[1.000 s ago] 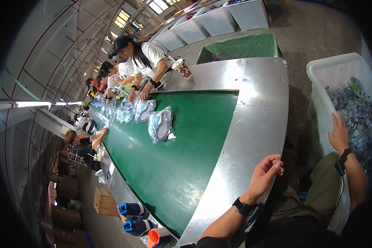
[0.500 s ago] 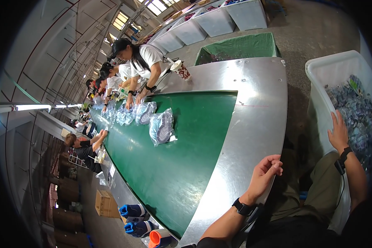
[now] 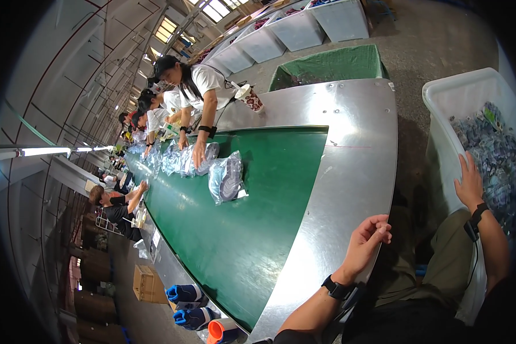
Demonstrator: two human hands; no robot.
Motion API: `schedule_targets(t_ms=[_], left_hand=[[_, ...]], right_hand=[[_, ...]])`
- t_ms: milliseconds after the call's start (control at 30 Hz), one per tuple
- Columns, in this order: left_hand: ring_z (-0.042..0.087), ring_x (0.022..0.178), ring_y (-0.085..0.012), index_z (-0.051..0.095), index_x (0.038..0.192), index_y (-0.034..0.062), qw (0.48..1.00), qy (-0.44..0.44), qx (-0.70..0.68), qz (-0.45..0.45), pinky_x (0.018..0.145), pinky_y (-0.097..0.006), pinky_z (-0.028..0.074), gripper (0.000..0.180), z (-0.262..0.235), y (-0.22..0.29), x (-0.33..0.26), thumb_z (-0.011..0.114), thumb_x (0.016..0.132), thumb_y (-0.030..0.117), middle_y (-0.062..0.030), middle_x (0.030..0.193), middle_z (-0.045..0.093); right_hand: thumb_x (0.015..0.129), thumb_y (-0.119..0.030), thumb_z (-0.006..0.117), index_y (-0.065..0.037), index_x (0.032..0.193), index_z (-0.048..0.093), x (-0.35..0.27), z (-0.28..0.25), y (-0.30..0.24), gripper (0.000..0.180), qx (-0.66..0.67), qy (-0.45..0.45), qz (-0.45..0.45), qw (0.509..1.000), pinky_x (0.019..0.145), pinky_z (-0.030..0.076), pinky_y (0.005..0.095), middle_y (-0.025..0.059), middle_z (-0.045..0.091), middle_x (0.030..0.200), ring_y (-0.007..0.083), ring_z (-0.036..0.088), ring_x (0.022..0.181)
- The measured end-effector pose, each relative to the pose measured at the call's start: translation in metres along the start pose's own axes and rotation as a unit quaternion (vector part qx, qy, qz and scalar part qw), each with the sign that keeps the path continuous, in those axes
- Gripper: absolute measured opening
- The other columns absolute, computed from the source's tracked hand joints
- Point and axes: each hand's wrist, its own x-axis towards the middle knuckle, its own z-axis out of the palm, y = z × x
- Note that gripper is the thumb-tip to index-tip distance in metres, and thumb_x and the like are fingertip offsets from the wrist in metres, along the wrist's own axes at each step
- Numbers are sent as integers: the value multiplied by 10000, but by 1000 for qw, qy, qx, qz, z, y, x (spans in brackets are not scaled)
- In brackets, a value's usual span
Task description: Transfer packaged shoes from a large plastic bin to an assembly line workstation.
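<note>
My left hand (image 3: 368,243) rests at the metal border (image 3: 350,166) of the conveyor table, fingers curled in and thumb near them, with nothing visible in it. Over the rim of a white plastic bin (image 3: 436,94) at my right lies my right hand (image 3: 469,184), its fingers stretched out. That bin holds a heap of clear plastic bags (image 3: 487,143). On the green belt (image 3: 258,223), the nearest clear bag (image 3: 226,179) contains something grey and sole-shaped. Farther back, a co-worker's hand (image 3: 199,153) touches another such bag.
A patterned cup with a straw (image 3: 250,98) stands on the far metal border. Blue boots (image 3: 192,317) and an orange-lined cup-shaped thing (image 3: 221,331) are at the near left edge. Co-workers line both sides of the belt. Beyond are a green-lined bin (image 3: 332,69) and white bins (image 3: 298,31).
The nearest bag has shifted very slightly toward me. The co-worker's hand has reached forward onto the bag behind it. My hands have stayed put.
</note>
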Motion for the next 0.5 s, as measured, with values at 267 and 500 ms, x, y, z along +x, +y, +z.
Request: schedule_targets(t_ms=[267, 500], left_hand=[[639, 928, -136, 558, 1338, 10, 1000, -2, -15, 4, 843, -287, 522, 309, -3, -4, 0, 572, 1036, 77, -54, 1118, 661], [639, 928, -139, 558, 1337, 3, 1000, -3, -11, 6, 844, -287, 522, 310, -2, -3, 0, 571, 1035, 72, -58, 1113, 665]], right_hand=[[810, -64, 732, -98, 1546, 320, 0, 0, 0, 845, 4, 0, 0, 1000, 1141, 377, 451, 172, 263, 1610, 401, 366, 1425], [805, -65, 736, -101, 1549, 313, -1, 1, 1, 857, -2, 7, -4, 1000, 1142, 377, 451, 173, 264, 1608, 400, 364, 1425]])
